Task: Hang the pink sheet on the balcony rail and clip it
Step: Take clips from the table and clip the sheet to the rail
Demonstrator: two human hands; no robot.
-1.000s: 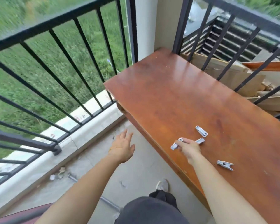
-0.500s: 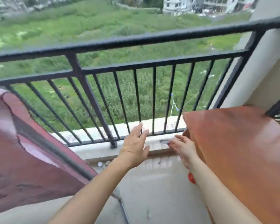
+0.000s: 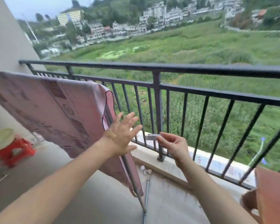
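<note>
The pink sheet (image 3: 58,110) hangs at the left, draped over a bar inside the balcony, its right edge falling toward the floor. The black balcony rail (image 3: 168,68) runs across the view behind it. My left hand (image 3: 121,135) is held up with fingers spread, just right of the sheet's edge and touching nothing. A little right of it, my right hand (image 3: 174,146) pinches a grey clip (image 3: 152,137) between thumb and fingers, in front of the rail's bars.
A wooden table corner (image 3: 271,194) shows at the lower right. A red stool (image 3: 14,151) with a pale basin (image 3: 0,139) on it stands at the left. A metal pole (image 3: 146,198) lies on the concrete floor by the ledge.
My view has swung left from the table to the rail. My right hand picked a clip off the table and carried it toward the sheet. The left hand rose beside the sheet.
</note>
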